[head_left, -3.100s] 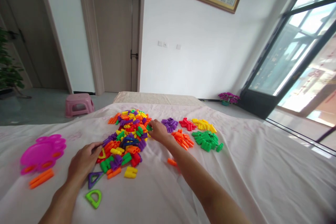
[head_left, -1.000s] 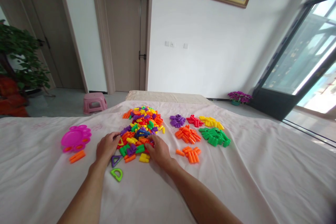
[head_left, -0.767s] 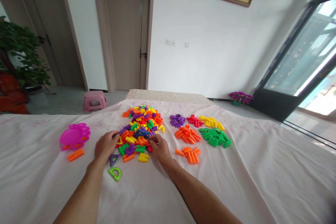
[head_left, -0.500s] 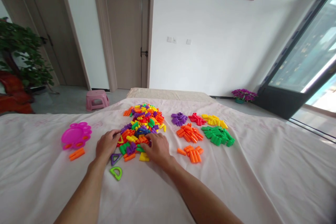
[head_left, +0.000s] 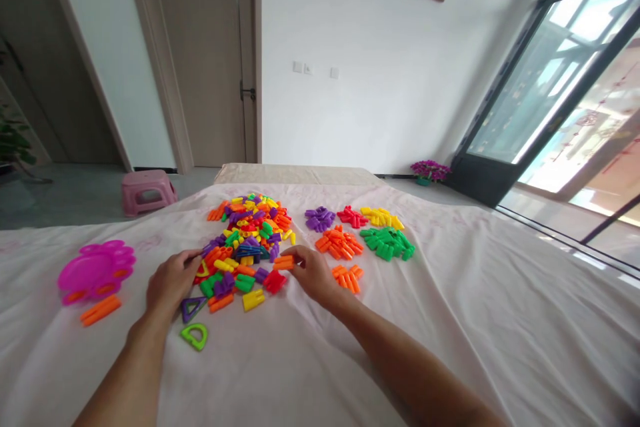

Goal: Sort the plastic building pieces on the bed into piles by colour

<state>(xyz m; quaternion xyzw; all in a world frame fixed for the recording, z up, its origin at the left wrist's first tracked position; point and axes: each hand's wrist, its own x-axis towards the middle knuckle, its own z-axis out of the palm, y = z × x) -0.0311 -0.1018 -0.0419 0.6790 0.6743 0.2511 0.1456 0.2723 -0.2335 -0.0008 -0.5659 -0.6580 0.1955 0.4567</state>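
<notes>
My right hand [head_left: 315,275] pinches an orange plastic building piece [head_left: 283,263] at the right edge of a mixed pile [head_left: 245,230] of coloured pieces. At the pile's left edge, my left hand [head_left: 171,280] rests with its fingers slightly apart, beside a red and yellow piece. Near that wrist lie a purple triangle [head_left: 193,309] and a lime-green D-shaped piece [head_left: 195,336]. Sorted heaps stand to the right: purple [head_left: 320,219], red [head_left: 352,217], yellow [head_left: 383,218], green [head_left: 389,243] and orange [head_left: 340,242]. A smaller orange group [head_left: 349,277] is partly hidden by my right hand.
A pink flower-edged tray [head_left: 97,268] sits at the left with orange pieces in it, and another orange piece [head_left: 101,311] beside it. White cloth [head_left: 280,373] covers the table in folds. Beyond it are a pink stool [head_left: 149,192] and a potted flower [head_left: 430,171].
My right hand has come up from the pile and moved right, now with an orange piece in its fingers. My left hand stays at the pile's edge. The view has turned right.
</notes>
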